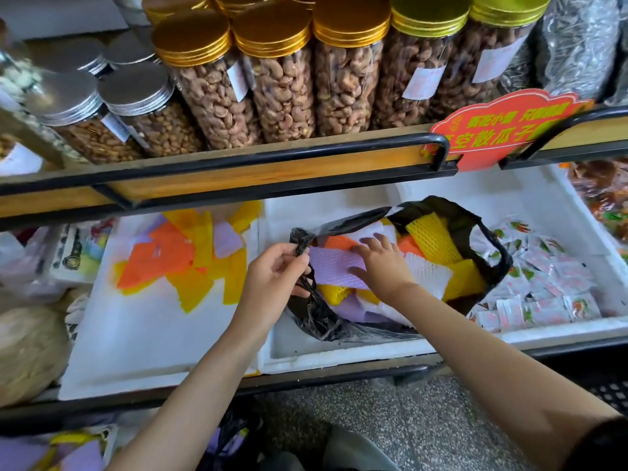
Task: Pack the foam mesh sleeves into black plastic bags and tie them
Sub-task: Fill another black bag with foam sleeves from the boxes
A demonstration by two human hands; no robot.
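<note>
A black plastic bag lies open in a white foam box, filled with yellow, orange, purple and white foam mesh sleeves. My left hand pinches the bag's left handle at the rim. My right hand rests flat, fingers spread, on a purple sleeve inside the bag. More loose orange, yellow and purple sleeves lie in the white foam box to the left.
Small sachets fill the right part of the box beside the bag. A shelf edge with a black rail runs above, holding jars of nuts and a red sign. Speckled floor lies below.
</note>
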